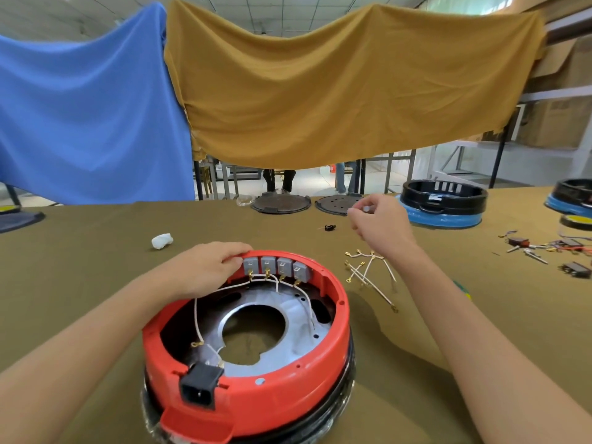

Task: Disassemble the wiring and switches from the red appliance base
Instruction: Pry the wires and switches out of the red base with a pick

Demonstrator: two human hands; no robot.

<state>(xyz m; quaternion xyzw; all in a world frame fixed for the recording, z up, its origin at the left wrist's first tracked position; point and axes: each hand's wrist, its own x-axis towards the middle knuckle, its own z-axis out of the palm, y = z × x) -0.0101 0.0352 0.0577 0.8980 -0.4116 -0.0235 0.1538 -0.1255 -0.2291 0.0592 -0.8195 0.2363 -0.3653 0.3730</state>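
Red base [288, 389], centre table: four grey switches [276, 267] in a left-to-right row on its far inner wall, wires [275, 280] attached; left hand [208, 270] pinches the leftmost, right hand [381, 224] raised beyond, pinching a small pale piece.

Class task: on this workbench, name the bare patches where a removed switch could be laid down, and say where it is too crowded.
Free: the cloth left of the red base, between it and the white wad; also the strip from the base's far rim to the two dark discs. Crowded: right of the base, the loose white wires, and the far right edge with small parts.
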